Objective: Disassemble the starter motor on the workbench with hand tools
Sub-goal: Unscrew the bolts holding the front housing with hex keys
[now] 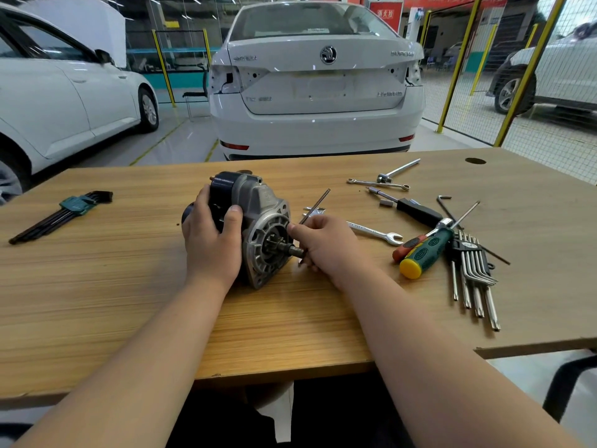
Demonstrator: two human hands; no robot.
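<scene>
The starter motor point(261, 205) lies on its side in the middle of the wooden workbench point(129, 302), its silver flange and pinion shaft facing right. My left hand point(211, 234) grips its black body from the near side, thumb on top. My right hand point(323, 245) holds a thin dark hex key point(318, 203) right beside the flange, with the long arm slanting up and to the right. The key's lower tip is hidden behind my fingers.
A green-holder hex key set point(64, 213) lies at the left. To the right are wrenches point(376, 232), a ratchet handle point(400, 171), a black-handled driver point(416, 211), a green-and-yellow screwdriver point(426, 252), a Torx key set point(473, 270). White cars stand behind the bench.
</scene>
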